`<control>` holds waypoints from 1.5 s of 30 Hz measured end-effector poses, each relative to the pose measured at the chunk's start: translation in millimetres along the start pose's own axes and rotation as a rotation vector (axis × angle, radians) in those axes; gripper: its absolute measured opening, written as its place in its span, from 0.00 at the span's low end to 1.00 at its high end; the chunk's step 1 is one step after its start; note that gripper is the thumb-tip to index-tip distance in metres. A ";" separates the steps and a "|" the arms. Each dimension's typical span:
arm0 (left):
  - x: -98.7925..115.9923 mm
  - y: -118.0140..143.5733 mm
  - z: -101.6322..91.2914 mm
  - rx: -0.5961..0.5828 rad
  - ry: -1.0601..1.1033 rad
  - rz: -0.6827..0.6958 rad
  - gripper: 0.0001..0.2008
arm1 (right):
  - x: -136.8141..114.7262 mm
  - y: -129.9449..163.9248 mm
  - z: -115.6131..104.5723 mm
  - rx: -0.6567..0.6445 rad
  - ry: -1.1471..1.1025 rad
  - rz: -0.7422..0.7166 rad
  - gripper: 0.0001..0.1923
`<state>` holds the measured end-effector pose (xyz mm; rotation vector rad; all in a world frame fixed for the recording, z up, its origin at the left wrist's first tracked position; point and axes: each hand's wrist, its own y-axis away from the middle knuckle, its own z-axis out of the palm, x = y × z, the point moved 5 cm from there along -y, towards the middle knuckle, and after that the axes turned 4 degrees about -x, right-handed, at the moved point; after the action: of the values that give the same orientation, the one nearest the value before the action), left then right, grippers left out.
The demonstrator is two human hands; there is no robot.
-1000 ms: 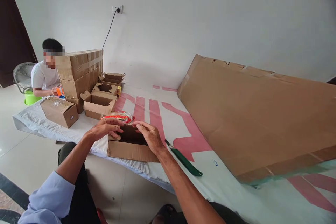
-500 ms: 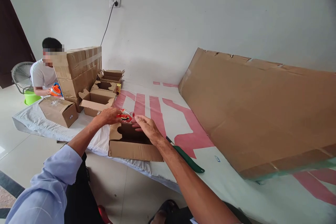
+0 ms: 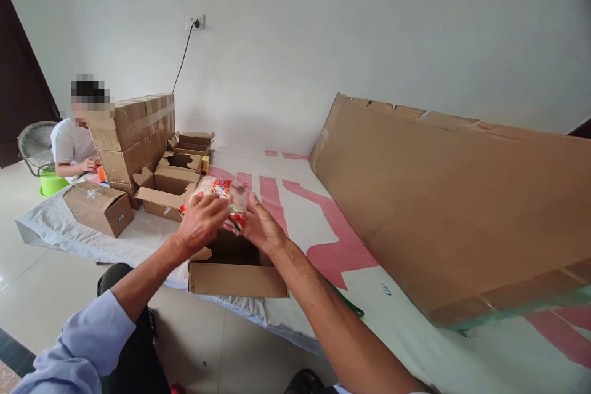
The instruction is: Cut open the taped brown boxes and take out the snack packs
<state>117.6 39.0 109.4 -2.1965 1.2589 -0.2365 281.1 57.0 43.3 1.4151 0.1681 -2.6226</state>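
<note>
Cardboard is everywhere on this low white sheet with pink stripes (image 3: 295,209). Far to the left a co-worker in a white shirt (image 3: 69,144) sits behind a stack of taped brown cartons (image 3: 133,132), hands down by a small orange thing; a sealed brown carton (image 3: 98,208) lies nearer, and several open empty cartons (image 3: 168,188) stand just right of the stack.

Moving right, the person's left hand (image 3: 201,228) has come up off the rim of the small open cardboard box (image 3: 235,271) at the near edge of the sheet. A second ago both hands lay low at that box's mouth, with the red-and-white plastic packet (image 3: 221,194) sitting just beyond it. Now the packet is raised above the box, clear of it, pinched on its left side by the left hand and on its right by the right hand (image 3: 263,231). Each grip is closed on the crinkly wrapper, fingers curled around its edges. The box beneath looks dark and vacant inside, flaps spread, so the packet seems to me lifted for handling over the opening.

Right again, the green-handled tool (image 3: 348,303) is mostly hidden behind the right forearm, and a big flat brown cardboard sheet (image 3: 452,209) leans across the far right.
</note>
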 end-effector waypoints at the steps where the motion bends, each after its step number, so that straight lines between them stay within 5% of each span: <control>1: 10.3 5.8 -1.7 0.022 0.013 0.085 0.14 | -1.9 0.9 3.4 -0.009 0.000 -0.068 0.24; 4: 16.9 21.6 -15.0 0.118 0.143 0.105 0.13 | -7.8 6.8 10.9 -0.005 0.007 -0.227 0.22; 8: -35.3 38.5 -29.2 0.316 0.695 -0.453 0.38 | -14.5 15.3 16.4 0.023 0.018 -0.298 0.23; 11: -54.4 39.5 -7.2 0.160 1.335 -0.624 0.40 | -15.0 17.6 22.4 0.022 0.050 -0.289 0.24; 14: -54.5 37.8 10.1 0.103 1.608 -0.628 0.36 | -14.2 16.3 28.5 0.018 0.076 -0.281 0.26; 19: -54.8 39.8 24.8 0.280 1.646 -0.685 0.34 | -18.5 5.6 28.6 0.048 0.180 -0.331 0.31; 34: -68.0 33.6 53.7 0.313 1.684 -0.743 0.33 | -6.6 -24.0 -6.1 0.108 0.199 -0.318 0.28; 45: -72.1 30.3 61.2 0.292 1.677 -0.760 0.36 | -4.2 -29.4 -8.6 0.093 0.182 -0.301 0.30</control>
<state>83.0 112.3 52.1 -1.8208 0.7127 -2.6880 284.8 87.7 42.8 1.7877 0.3076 -2.7614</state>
